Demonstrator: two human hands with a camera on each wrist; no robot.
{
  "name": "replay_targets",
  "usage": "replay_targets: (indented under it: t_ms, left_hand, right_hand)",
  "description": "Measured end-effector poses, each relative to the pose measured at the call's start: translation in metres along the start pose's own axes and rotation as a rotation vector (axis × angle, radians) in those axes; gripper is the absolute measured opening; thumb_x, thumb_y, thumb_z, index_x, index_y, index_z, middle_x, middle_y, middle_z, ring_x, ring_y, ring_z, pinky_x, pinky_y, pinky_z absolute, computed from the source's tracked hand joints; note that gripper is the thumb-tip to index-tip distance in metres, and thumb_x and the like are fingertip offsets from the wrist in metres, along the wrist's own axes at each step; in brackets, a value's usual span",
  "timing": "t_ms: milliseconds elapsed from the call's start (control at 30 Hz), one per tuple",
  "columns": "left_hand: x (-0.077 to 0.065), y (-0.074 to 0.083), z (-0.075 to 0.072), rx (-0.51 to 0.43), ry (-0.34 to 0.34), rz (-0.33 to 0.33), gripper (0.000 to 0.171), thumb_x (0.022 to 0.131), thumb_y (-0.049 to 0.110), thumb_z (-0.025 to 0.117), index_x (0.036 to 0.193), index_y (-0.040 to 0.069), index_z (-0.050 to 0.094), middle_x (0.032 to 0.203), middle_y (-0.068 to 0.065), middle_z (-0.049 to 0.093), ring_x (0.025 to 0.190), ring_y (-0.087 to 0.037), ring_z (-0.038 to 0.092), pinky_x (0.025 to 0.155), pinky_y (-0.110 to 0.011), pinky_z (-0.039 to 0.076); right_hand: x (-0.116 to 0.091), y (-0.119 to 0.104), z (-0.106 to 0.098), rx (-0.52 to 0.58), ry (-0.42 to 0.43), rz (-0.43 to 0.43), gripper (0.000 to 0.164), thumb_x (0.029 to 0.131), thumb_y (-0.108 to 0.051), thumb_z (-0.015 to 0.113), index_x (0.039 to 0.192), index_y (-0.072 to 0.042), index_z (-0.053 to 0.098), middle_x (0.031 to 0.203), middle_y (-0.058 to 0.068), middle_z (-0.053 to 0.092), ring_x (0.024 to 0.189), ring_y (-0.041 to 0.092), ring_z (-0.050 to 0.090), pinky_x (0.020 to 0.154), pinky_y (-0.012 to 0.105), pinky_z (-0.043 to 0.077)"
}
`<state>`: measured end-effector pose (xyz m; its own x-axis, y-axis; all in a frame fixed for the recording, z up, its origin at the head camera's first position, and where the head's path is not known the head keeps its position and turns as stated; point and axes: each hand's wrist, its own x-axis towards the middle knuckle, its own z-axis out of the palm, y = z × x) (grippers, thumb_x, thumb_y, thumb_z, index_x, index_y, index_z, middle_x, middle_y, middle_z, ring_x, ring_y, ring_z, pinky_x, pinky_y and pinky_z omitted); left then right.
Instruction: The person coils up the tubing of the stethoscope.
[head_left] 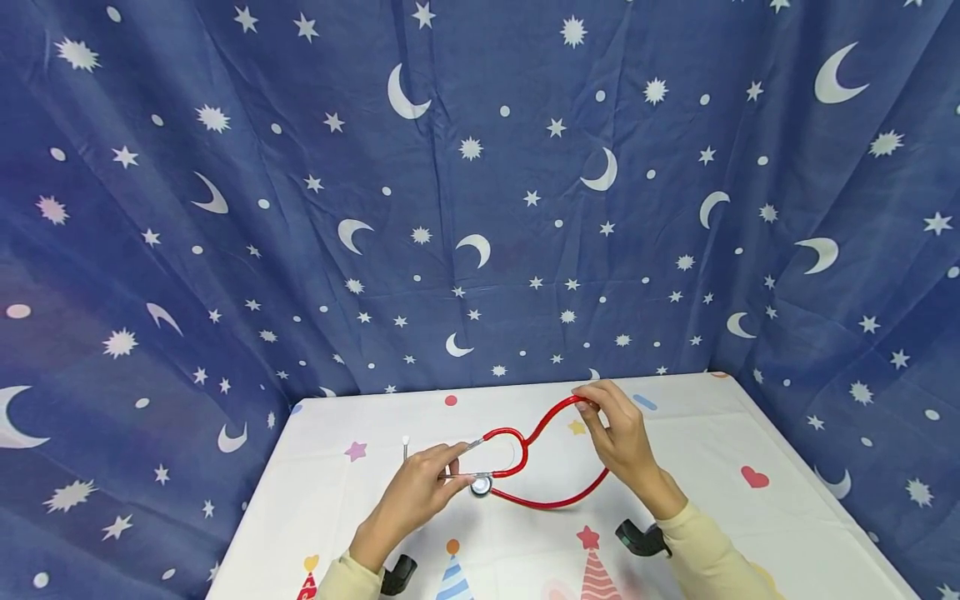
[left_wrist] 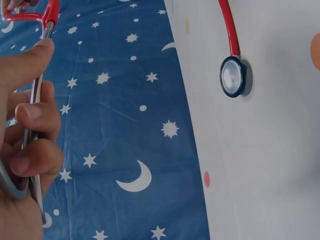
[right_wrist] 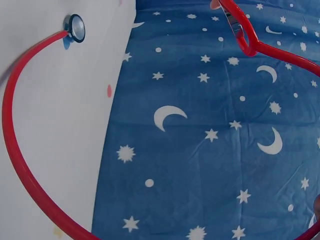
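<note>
A stethoscope with red tubing [head_left: 540, 505] spans my two hands above the table. My left hand [head_left: 416, 483] grips its metal ear tubes [left_wrist: 36, 95], with the fingers curled round them in the left wrist view. One pale eartip [head_left: 406, 439] sticks up beyond that hand; the other is hidden in the head view. With thumb and fingers, my right hand [head_left: 622, 433] pinches the tubing and holds it raised in a bend. The round chest piece [left_wrist: 232, 76] is at the tabletop, close to its shadow; whether it touches the cloth I cannot tell.
A white cloth with printed party hats and shapes covers the table [head_left: 675, 533]. Blue curtain [head_left: 480, 208] with moons and stars stands behind and at both sides. Black wrist mounts [head_left: 641, 539] sit below my hands.
</note>
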<state>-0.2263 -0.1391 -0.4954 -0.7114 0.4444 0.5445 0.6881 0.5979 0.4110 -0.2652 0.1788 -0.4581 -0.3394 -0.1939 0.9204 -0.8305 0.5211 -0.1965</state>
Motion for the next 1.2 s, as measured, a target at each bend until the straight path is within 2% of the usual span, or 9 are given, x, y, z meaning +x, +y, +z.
replay_targets:
  t_ms: [300,467,667,800,1033,1200]
  left_hand:
    - [0.000,0.008,-0.001,0.044,-0.049,0.055,0.041,0.082,0.030,0.079,0.117,0.011,0.068,0.075,0.015,0.055,0.061,0.005,0.038,0.055,-0.010,0.035]
    - [0.003,0.015,-0.002,0.002,-0.070,0.063,0.041,0.083,0.031,0.078,0.116,0.010,0.068,0.076,0.014,0.055,0.061,0.004,0.040,0.055,-0.010,0.035]
    - [0.004,0.021,-0.003,-0.035,-0.081,0.069,0.038,0.084,0.030,0.077,0.114,0.009,0.069,0.077,0.012,0.058,0.060,-0.004,0.050,0.056,-0.007,0.037]
    - [0.005,0.024,-0.002,-0.016,-0.071,0.100,0.037,0.084,0.031,0.077,0.114,0.010,0.068,0.076,0.009,0.061,0.062,0.001,0.047,0.056,-0.005,0.035]
    - [0.008,0.031,-0.002,0.006,-0.056,0.162,0.037,0.083,0.031,0.078,0.112,0.011,0.068,0.076,0.008,0.061,0.062,0.004,0.044,0.057,-0.004,0.034]
    - [0.009,0.037,-0.003,-0.007,-0.055,0.178,0.036,0.082,0.030,0.079,0.111,0.012,0.068,0.075,0.012,0.059,0.062,0.004,0.045,0.057,-0.002,0.033]
  right_hand:
    - [0.015,-0.006,0.007,0.012,-0.003,-0.060,0.033,0.099,-0.034,0.057,0.095,-0.003,0.069,0.083,0.001,0.061,0.063,0.007,0.045,0.055,0.015,0.039]
    - [0.020,-0.010,0.012,0.039,-0.018,-0.072,0.031,0.098,-0.034,0.058,0.095,-0.005,0.069,0.082,-0.001,0.059,0.060,0.008,0.043,0.052,0.016,0.037]
    - [0.024,-0.015,0.017,0.061,-0.032,-0.068,0.027,0.098,-0.033,0.059,0.096,-0.008,0.069,0.081,-0.002,0.057,0.060,0.008,0.042,0.054,0.013,0.035]
    - [0.025,-0.017,0.021,0.067,-0.054,-0.067,0.026,0.098,-0.034,0.059,0.095,-0.009,0.069,0.080,-0.004,0.057,0.060,0.008,0.043,0.055,0.011,0.035]
    - [0.023,-0.019,0.024,0.080,-0.184,-0.041,0.012,0.089,-0.023,0.072,0.097,-0.013,0.070,0.082,-0.007,0.060,0.062,0.006,0.045,0.057,0.010,0.037]
    - [0.022,-0.022,0.026,0.079,-0.275,-0.010,0.016,0.084,-0.016,0.076,0.099,-0.016,0.070,0.083,-0.008,0.060,0.062,0.003,0.046,0.057,0.008,0.038]
